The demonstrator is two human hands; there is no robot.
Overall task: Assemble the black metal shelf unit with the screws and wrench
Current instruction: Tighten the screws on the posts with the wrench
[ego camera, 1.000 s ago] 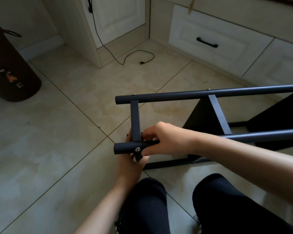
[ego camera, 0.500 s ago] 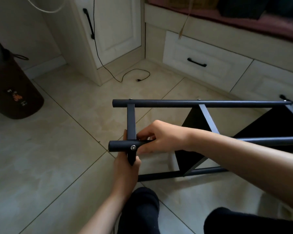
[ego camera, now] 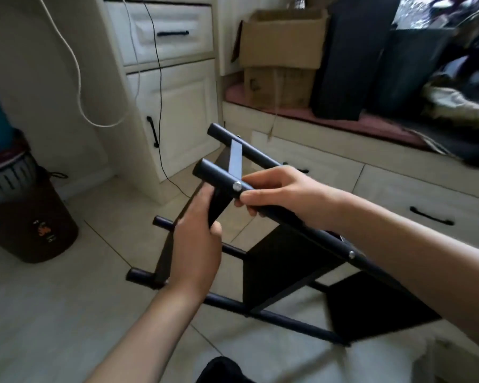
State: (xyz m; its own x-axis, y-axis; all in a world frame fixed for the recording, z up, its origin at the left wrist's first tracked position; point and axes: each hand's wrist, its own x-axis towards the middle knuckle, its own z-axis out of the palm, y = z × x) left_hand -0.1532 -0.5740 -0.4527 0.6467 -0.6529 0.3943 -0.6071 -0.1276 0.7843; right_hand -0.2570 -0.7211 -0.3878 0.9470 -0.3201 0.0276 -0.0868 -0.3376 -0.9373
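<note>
Head view | right hand (ego camera: 282, 192) grips near black post (ego camera: 260, 200) beside screw (ego camera: 237, 186) | left hand (ego camera: 197, 244) clasps crossbar (ego camera: 219, 203) below | step: likely tightening screw | next: needs wrench, unseen

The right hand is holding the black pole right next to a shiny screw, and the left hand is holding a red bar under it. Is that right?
Almost. In the head view the right hand does hold the black pole beside the shiny screw, but the bar that the left hand grips is black, not red.

shelf unit (ego camera: 285, 217) matt black metal; screw (ego camera: 237, 186) shiny silver; floor tiles (ego camera: 53, 313) glossy; box (ego camera: 282, 40) cardboard.
</note>
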